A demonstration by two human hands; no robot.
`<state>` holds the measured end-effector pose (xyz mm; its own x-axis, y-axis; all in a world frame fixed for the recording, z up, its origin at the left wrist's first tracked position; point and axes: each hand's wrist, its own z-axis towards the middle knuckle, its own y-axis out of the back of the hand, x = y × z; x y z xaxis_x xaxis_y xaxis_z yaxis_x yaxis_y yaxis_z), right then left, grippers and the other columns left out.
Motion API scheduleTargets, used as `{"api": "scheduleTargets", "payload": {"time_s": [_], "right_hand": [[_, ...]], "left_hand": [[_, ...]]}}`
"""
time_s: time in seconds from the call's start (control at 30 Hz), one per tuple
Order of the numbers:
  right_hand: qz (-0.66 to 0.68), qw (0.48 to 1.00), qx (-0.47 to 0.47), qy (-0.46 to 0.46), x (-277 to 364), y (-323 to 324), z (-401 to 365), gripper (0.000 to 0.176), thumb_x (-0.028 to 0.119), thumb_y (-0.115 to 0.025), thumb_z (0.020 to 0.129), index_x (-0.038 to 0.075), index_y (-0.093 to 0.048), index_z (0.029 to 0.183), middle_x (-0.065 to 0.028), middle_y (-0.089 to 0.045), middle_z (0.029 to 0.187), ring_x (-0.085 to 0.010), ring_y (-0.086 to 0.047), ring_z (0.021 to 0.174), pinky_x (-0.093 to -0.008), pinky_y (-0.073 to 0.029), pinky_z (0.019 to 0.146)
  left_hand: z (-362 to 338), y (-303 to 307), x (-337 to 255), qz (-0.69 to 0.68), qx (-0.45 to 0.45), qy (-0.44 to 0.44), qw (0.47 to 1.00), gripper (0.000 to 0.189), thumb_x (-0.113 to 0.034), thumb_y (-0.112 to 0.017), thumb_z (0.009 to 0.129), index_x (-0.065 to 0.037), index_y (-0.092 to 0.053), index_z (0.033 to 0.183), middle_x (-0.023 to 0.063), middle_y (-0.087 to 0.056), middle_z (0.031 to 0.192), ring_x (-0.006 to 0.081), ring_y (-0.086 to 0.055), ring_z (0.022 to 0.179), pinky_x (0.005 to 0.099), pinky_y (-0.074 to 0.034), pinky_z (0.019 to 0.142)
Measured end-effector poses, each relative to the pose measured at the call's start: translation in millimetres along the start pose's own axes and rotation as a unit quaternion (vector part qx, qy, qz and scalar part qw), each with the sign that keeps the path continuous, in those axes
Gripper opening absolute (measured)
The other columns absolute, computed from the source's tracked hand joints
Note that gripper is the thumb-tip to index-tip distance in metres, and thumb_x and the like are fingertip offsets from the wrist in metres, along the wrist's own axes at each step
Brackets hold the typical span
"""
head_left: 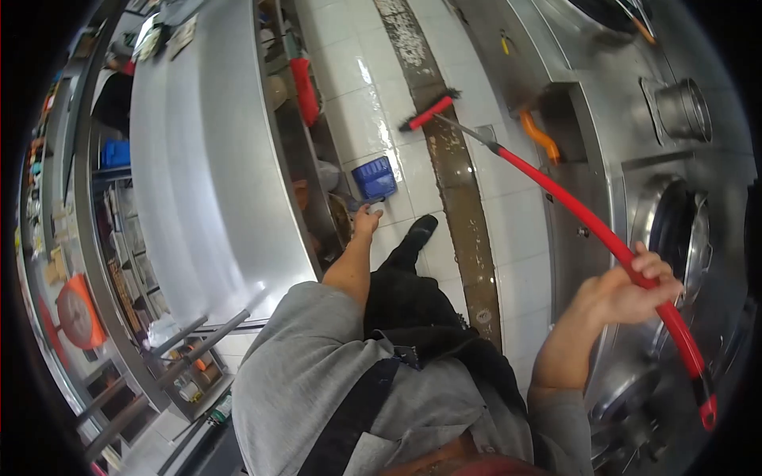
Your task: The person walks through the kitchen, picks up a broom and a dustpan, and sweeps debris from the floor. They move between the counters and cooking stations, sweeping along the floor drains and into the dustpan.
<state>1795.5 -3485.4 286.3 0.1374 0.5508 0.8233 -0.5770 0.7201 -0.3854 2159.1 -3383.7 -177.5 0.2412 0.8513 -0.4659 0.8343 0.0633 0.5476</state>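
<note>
My right hand (635, 292) is wrapped round the long red handle (571, 197) of a brush, near the handle's upper end. The red brush head (431, 111) with black bristles is at the far end, over the dark floor channel (460, 194). Low on the left, my left hand (367, 220) is closed at the near edge of a blue dustpan (375, 178), which is by the white tiled floor. Its grip is mostly hidden by the fingers.
A steel worktable (206, 159) with shelves below stands on the left. Steel cooking units with a pot (684, 111) and pans line the right. An orange pipe (540, 136) sticks out there. Another person in dark clothing (113, 99) is at the upper left.
</note>
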Motion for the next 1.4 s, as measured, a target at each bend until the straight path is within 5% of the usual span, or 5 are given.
{"api": "scheduleTargets", "payload": {"time_s": [0.07,0.17,0.37,0.73,1.4], "right_hand": [[-0.033,0.999,0.021,-0.025,0,6,-5,0.036,0.028,-0.045,0.096,0.009,-0.042,0.065,-0.0021,-0.040,0.054,-0.0141,-0.043,0.046,-0.0360,-0.048,0.059],[0.103,0.975,0.171,-0.093,-15,29,-16,0.040,0.026,-0.039,0.098,0.011,-0.034,0.061,-0.0008,-0.033,0.050,-0.0118,-0.035,0.043,-0.0312,-0.039,0.050],[0.037,0.987,0.125,-0.094,12,71,-30,0.043,0.024,-0.037,0.098,0.013,-0.028,0.058,0.0007,-0.028,0.047,-0.0104,-0.027,0.040,-0.0272,-0.031,0.045],[-0.058,0.997,0.036,-0.046,176,204,-44,0.039,0.021,-0.035,0.098,0.013,-0.031,0.060,0.0017,-0.029,0.048,-0.0082,-0.029,0.040,-0.0235,-0.031,0.042],[-0.154,0.985,-0.071,0.022,340,380,-152,0.037,0.020,-0.030,0.098,0.014,-0.031,0.062,0.0018,-0.031,0.048,-0.0080,-0.029,0.039,-0.0241,-0.031,0.041]], "left_hand": [[-9,-6,-16,0.040,0.025,-0.012,0.999,0.061,-0.021,-0.071,0.072,-0.004,-0.049,0.126,0.0185,-0.055,0.121,0.0294,-0.055,0.110,0.0367,-0.044,0.091],[-33,-36,-66,0.067,0.006,-0.261,0.963,0.064,-0.025,-0.072,0.069,-0.007,-0.049,0.126,0.0212,-0.051,0.124,0.0358,-0.048,0.116,0.0397,-0.038,0.099],[-131,-98,-248,0.019,0.152,-0.640,0.753,0.055,-0.016,-0.071,0.070,-0.007,-0.048,0.120,0.0232,-0.048,0.118,0.0395,-0.041,0.120,0.0425,-0.035,0.101],[-278,-193,-111,0.165,0.384,-0.648,0.636,0.023,-0.024,-0.069,0.077,-0.007,-0.053,0.080,0.0096,-0.056,0.088,0.0299,-0.054,0.095,0.0509,-0.038,0.085],[-443,-225,85,0.209,0.593,-0.596,0.500,0.016,-0.014,-0.067,0.071,-0.008,-0.057,0.082,0.0097,-0.059,0.089,0.0326,-0.053,0.099,0.0568,-0.032,0.094]]}}
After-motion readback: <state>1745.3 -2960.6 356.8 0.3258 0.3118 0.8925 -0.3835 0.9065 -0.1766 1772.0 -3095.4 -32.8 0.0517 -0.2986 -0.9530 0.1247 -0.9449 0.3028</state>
